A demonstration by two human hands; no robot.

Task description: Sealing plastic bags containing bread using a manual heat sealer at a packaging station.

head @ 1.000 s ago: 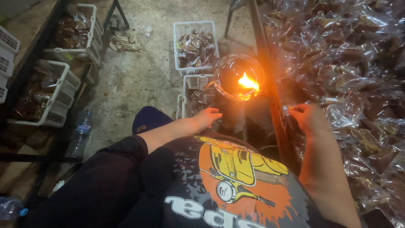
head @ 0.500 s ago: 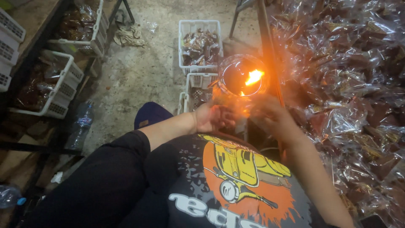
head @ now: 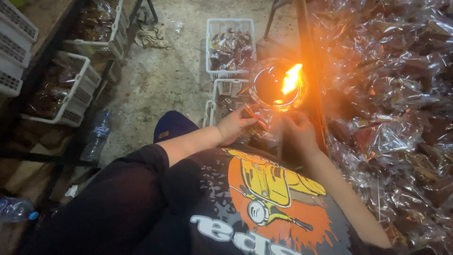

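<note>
Left hand: the left hand (head: pixel 237 125) is curled, fingers pinched on the edge of a clear plastic packet (head: pixel 262 128) just below the flame.
Right hand: the right hand (head: pixel 296 130) is also closed, fingertips gripping the same packet from the other side; the two hands sit close together with the packet between them.
Packet: small, transparent, with dark contents; it is held just in front of and slightly under the glowing bowl, and how near its top edge comes to the fire cannot be told through the glare.
Flame: an orange flame (head: pixel 291 79) burns in a round bowl-shaped lamp (head: pixel 276 85), right above both hands.
Right side: a large heap of filled clear packets (head: pixel 396 94) covers the surface beside the right forearm.
Ahead on the floor: a white plastic basket (head: pixel 230 47) with dark packets stands beyond the lamp; a second white basket (head: pixel 222 97) is just past the left hand.
Left side: more white crates (head: pixel 71 89) with packets sit on a low rack, and a plastic bottle (head: pixel 96 134) lies on the concrete floor (head: pixel 174 71) near them.
Lap: a dark shirt with an orange and yellow print (head: pixel 269 189) fills the lower view.
</note>
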